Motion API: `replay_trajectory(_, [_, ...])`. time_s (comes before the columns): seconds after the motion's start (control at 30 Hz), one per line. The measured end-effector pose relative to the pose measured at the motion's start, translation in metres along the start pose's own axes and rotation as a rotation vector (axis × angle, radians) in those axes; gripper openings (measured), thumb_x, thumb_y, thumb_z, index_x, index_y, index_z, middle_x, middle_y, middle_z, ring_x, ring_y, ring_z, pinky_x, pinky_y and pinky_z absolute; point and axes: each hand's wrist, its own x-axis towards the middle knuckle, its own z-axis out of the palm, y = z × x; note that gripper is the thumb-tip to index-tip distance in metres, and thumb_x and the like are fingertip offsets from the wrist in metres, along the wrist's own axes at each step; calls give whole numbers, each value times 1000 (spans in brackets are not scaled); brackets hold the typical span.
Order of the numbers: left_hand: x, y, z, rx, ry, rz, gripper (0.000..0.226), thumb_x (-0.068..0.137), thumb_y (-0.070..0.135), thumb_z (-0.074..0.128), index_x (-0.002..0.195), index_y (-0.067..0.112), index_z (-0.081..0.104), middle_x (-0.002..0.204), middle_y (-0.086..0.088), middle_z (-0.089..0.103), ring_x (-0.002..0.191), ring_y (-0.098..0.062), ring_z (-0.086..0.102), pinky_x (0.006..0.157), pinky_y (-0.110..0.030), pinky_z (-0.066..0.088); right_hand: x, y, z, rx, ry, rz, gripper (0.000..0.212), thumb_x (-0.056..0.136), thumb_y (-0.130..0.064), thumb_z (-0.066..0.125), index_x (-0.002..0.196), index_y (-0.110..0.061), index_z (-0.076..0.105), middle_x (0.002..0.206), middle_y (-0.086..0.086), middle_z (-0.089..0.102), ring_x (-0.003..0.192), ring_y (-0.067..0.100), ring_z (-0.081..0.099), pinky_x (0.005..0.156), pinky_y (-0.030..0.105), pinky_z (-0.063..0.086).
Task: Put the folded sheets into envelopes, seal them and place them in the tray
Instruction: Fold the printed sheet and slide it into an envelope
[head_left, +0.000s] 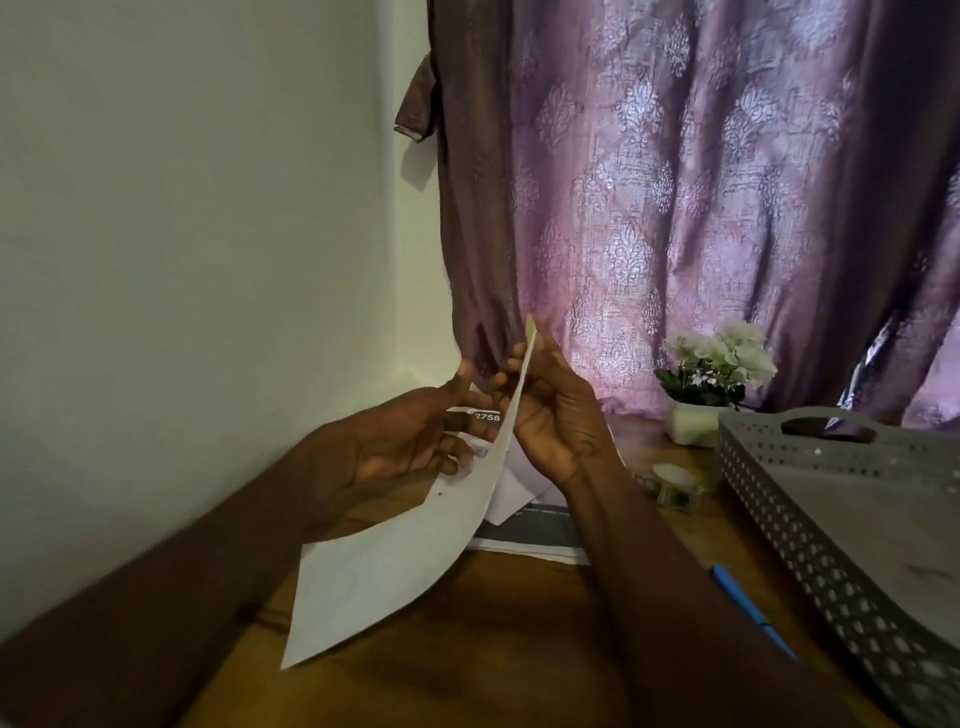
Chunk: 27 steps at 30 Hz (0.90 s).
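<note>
Two bare forearms are reaching in from the near edge of the brown wooden bench (493, 649), holding a large white paper envelope (395, 561) up above it. Its top end is standing edge-on to the camera and its wide lower end is drooping toward the near edge. The right hand (556, 410) is pinching the envelope's upper end, thumb on the near face and fingers behind, so its grip is closed on the paper. The left hand (410, 436) is meeting the envelope's left edge with loosely curled fingers; a small white slip printed with dark numerals (485, 417) is lying at those fingertips, though whether they are gripping it or the envelope I cannot tell.

Behind the envelope, white folded sheets (511, 486) are lying on a dark grey printed booklet (535, 535) mid-bench. A clear tape dispenser (672, 486) is sitting just right of them. A grey perforated plastic tray (810, 535) is occupying the right edge, with a blue pen (748, 608) beside its near-left side. White flowers in a white pot (711, 379) are standing at the far edge before a purple patterned curtain (701, 182).
</note>
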Motion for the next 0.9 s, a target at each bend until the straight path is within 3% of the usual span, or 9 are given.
replay_trajectory(0.07, [-4, -7, -3, -113, -13, -11, 67, 71, 66, 68, 110, 11, 74, 98, -14, 70, 71, -19, 57, 63, -27, 56, 3, 6, 3, -109, -6, 2, 25, 104, -3, 49, 125, -8, 62, 101, 7, 68, 78, 15, 72, 67, 32, 62])
replay_trajectory(0.2, [-20, -16, -14, -273, -72, -41, 73, 48, 53, 97, 105, 10, 81, 101, -17, 74, 82, -24, 49, 62, -28, 59, 4, 16, 8, -297, -37, 42, 27, 100, -5, 57, 126, -9, 65, 131, 20, 61, 107, 27, 63, 101, 47, 55])
replay_trajectory(0.3, [-25, -17, -7, -234, -82, 4, 51, 59, 51, 93, 94, 15, 85, 98, -14, 73, 96, -28, 45, 79, -30, 55, 1, 17, 10, -262, -115, 117, 33, 95, -7, 66, 128, -10, 65, 113, 14, 63, 94, 25, 67, 85, 42, 63])
replay_trajectory(0.4, [-25, -18, 3, -231, 16, 109, 29, 76, 44, 69, 82, 21, 86, 83, -6, 74, 99, -27, 49, 96, -38, 41, -3, 19, 14, -253, -202, 166, 60, 70, -13, 91, 125, -10, 68, 95, 8, 68, 84, 20, 70, 71, 34, 62])
replay_trajectory(0.5, [-28, -15, 5, -146, -44, 167, 30, 69, 52, 77, 77, 25, 86, 82, -4, 77, 86, -22, 67, 83, -34, 58, -6, 20, 21, -245, -226, 179, 50, 80, -6, 75, 128, -9, 62, 89, 9, 67, 79, 18, 69, 66, 29, 61])
replay_trajectory(0.6, [-28, -17, 0, -161, -138, 172, 65, 32, 49, 104, 87, 18, 85, 91, -10, 77, 77, -19, 75, 74, -32, 64, -4, 19, 25, -245, -221, 156, 39, 88, -2, 61, 126, -10, 62, 88, 6, 66, 79, 16, 69, 69, 29, 61])
replay_trajectory(0.67, [-25, -17, -6, -188, -156, 151, 68, 50, 35, 103, 109, 10, 80, 109, -15, 75, 88, -24, 76, 77, -35, 64, 0, 19, 26, -239, -237, 133, 37, 87, -1, 63, 123, -12, 64, 91, 4, 68, 85, 17, 69, 79, 31, 61])
replay_trajectory(0.77, [-26, -15, -9, -165, -119, 113, 46, 90, 11, 72, 134, 3, 65, 132, -22, 68, 111, -34, 72, 88, -41, 61, 8, 15, 24, -327, -109, 80, 29, 89, -5, 63, 116, -15, 66, 111, 5, 72, 104, 19, 71, 93, 35, 55])
replay_trajectory(0.9, [-20, -15, -24, -110, 71, 126, 51, 81, 13, 77, 131, 12, 68, 128, -17, 72, 108, -30, 73, 88, -40, 62, 17, 0, -4, -289, 331, -42, 19, 91, -2, 69, 106, -13, 68, 99, 6, 75, 89, 17, 73, 79, 27, 58])
